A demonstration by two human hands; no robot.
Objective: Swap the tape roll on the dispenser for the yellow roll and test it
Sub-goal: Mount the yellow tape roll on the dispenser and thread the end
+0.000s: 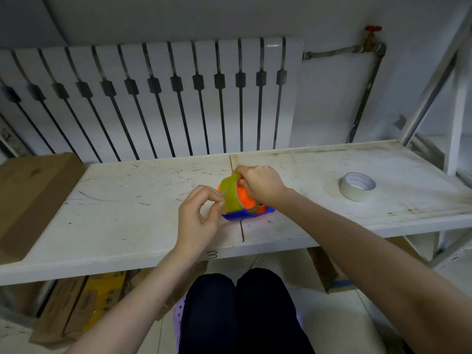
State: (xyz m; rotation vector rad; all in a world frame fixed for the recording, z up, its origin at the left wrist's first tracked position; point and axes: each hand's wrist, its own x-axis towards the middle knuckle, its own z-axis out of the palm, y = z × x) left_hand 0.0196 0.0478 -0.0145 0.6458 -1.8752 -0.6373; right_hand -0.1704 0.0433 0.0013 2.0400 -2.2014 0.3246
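Note:
The tape dispenser [251, 214] has a blue base and an orange hub, and it rests near the middle of the white shelf [127, 226]. A yellow tape roll [232, 195] sits around the orange hub. My right hand [260, 183] grips the top and right side of the roll and hub. My left hand [201, 213] is at the roll's left face, thumb and forefinger pinched against the tape surface. A white tape roll [357, 186] lies flat on the shelf to the right, apart from both hands.
A flat cardboard box [33, 198] lies on the shelf's left end. Behind the shelf is a white radiator [153, 98] with a pipe and red valve [373, 29]. A metal rack post [434, 85] rises at right. My knees [237, 315] and more cardboard are below.

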